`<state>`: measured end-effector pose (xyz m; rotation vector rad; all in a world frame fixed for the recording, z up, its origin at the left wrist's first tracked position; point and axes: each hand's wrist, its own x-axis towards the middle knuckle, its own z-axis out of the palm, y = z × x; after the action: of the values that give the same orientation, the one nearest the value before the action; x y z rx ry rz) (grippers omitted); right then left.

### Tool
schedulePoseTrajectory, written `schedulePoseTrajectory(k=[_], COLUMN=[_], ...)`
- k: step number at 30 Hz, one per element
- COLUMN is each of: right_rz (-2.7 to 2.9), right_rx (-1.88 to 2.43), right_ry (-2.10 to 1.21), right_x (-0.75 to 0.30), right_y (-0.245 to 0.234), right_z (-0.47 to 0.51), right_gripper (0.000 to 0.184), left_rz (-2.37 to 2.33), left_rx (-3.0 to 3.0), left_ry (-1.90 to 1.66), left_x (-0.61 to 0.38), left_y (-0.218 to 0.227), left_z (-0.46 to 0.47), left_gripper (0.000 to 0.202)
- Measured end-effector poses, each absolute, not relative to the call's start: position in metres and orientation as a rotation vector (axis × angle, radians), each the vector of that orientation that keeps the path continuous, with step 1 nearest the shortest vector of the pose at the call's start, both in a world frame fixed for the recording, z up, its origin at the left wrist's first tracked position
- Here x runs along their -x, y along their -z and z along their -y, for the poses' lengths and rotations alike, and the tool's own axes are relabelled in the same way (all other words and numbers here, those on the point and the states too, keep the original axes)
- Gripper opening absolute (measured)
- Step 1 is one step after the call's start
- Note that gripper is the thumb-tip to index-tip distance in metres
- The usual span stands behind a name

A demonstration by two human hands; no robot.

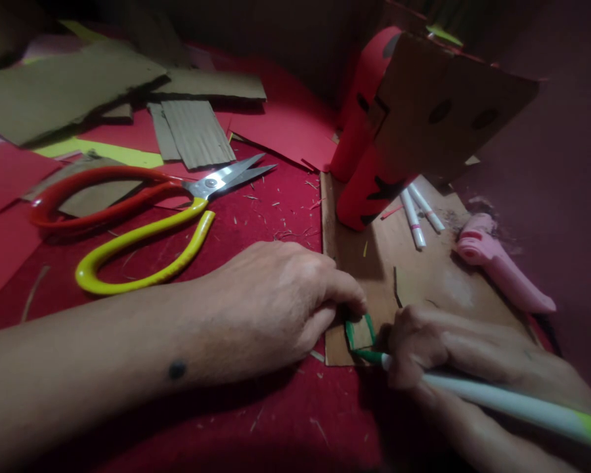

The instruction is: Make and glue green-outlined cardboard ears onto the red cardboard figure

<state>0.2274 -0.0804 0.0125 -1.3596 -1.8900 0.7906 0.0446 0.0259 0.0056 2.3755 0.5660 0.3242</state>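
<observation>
Green-edged cardboard scrap (360,334) lay pinned by the left hand (276,302), fingers pressed together — the right hand (448,348) pinched a green marker (497,397), tip touching it.

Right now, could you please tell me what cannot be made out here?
Head view:
Card piece: mostly under the left hand.
Marker: tail cut off by the frame's right edge.
Pens: upper ends behind the red tube.
Pink tool: too dim to identify.
</observation>
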Motion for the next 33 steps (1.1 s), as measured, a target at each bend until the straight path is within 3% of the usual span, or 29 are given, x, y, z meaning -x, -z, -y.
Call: schedulePoseTrajectory(k=[33], right_rz=[1.839], right_rx=[1.394], right_ry=[-0.732], right_x=[-0.2255], right_y=[-0.0173], right_z=[0.0787], right_gripper=[0.018], left_rz=[-0.584], left_rx=[-2.376], left_ry=[-0.316], left_x=[-0.0451], left_y=[-0.0069], left_z=[-0.0236], left_gripper=[0.031])
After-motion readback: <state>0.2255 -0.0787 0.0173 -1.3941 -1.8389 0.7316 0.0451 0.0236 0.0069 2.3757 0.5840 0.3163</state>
